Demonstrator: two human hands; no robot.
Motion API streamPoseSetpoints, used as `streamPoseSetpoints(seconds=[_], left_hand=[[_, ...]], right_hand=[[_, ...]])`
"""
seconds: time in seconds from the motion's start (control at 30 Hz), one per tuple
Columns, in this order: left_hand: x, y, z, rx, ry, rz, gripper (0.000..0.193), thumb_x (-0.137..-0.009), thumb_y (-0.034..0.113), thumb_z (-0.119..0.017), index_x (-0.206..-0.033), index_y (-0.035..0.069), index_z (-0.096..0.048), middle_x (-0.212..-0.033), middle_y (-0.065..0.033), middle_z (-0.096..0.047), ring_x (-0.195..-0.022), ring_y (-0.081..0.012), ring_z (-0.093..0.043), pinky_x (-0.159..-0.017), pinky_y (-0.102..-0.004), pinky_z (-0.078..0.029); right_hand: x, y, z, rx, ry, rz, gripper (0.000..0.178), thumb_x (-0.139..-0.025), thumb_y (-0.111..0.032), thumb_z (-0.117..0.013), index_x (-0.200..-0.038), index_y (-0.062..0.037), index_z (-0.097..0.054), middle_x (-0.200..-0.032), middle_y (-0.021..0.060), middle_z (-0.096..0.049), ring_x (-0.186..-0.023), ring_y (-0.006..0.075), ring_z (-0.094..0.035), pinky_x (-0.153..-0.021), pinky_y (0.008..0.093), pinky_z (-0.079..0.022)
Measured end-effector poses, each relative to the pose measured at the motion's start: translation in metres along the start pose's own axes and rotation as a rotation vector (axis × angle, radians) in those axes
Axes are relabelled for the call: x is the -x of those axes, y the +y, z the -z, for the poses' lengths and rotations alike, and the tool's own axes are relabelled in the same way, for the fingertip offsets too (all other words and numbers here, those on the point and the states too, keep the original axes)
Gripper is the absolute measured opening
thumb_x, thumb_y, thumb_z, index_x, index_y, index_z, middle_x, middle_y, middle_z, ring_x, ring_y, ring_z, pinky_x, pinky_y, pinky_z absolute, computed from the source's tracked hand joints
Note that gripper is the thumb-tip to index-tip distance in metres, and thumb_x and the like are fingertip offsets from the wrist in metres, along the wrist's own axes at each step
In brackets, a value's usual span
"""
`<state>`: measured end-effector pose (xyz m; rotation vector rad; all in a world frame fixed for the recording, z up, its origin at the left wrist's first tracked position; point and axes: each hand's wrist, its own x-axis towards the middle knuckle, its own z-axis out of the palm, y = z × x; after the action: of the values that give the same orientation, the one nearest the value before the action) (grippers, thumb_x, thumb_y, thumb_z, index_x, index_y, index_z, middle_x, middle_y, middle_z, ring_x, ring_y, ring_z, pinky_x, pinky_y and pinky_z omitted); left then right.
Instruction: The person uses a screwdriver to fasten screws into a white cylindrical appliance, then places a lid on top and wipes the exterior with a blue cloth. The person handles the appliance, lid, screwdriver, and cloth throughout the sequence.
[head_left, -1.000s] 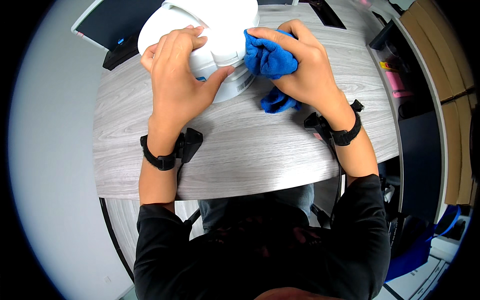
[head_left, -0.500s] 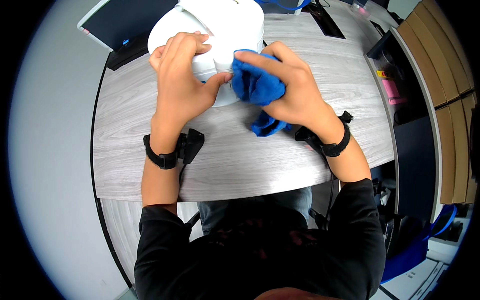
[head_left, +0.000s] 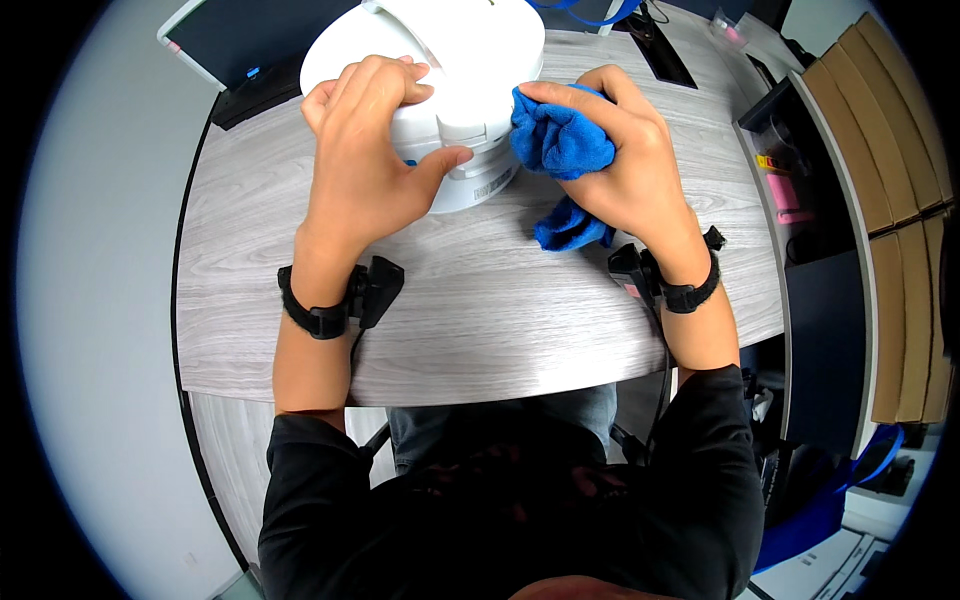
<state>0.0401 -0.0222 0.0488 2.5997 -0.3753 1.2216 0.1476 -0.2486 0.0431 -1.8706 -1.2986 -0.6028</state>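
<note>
A rounded white appliance, with a curved handle across its top and a barcode label low on its front, stands at the far side of the desk. It looks like a rice cooker. My left hand grips its left front, fingers curled over the top and thumb against the front. Bunched in my right hand is a blue cloth, held up by the appliance's right side. The index finger lies along the cloth's upper edge, and a loose end hangs below the hand. Whether the cloth touches the appliance is hard to tell.
The grey wood-grain desk has a rounded front edge near my body. Behind the appliance at left stands a dark screen. A shelf unit and cardboard boxes line the right. Black straps with small devices sit on both wrists.
My right hand has moved right and slightly away from me with the blue cloth, uncovering the appliance's label. My left hand keeps its hold; the appliance sits slightly further right in view.
</note>
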Motion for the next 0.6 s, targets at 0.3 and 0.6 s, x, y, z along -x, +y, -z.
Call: streamPoseSetpoints(seconds=[0.3,0.6], left_hand=[[-0.001,-0.004,-0.004,0.008,0.041,-0.040,0.054,-0.059,0.022,-0.094,-0.100,0.008,-0.062,-0.113,-0.0078,-0.066,-0.113,-0.0276,-0.059,-0.097,-0.0435,-0.026],[0.001,-0.003,-0.003,0.010,0.043,-0.018,0.054,-0.060,0.023,-0.094,-0.101,0.008,-0.062,-0.113,-0.0075,-0.066,-0.112,-0.0272,-0.059,-0.097,-0.0435,-0.026]], right_hand=[[0.005,-0.023,-0.006,0.000,-0.062,0.041,0.065,-0.053,0.001,-0.076,-0.116,-0.0188,-0.074,-0.088,0.0091,-0.057,-0.076,0.0285,-0.062,-0.064,0.0359,-0.053],[-0.008,0.003,0.009,-0.079,0.024,0.009,0.065,-0.062,0.002,-0.077,-0.124,-0.0157,-0.068,-0.099,0.0089,-0.063,-0.091,0.0293,-0.066,-0.079,0.0382,-0.055]])
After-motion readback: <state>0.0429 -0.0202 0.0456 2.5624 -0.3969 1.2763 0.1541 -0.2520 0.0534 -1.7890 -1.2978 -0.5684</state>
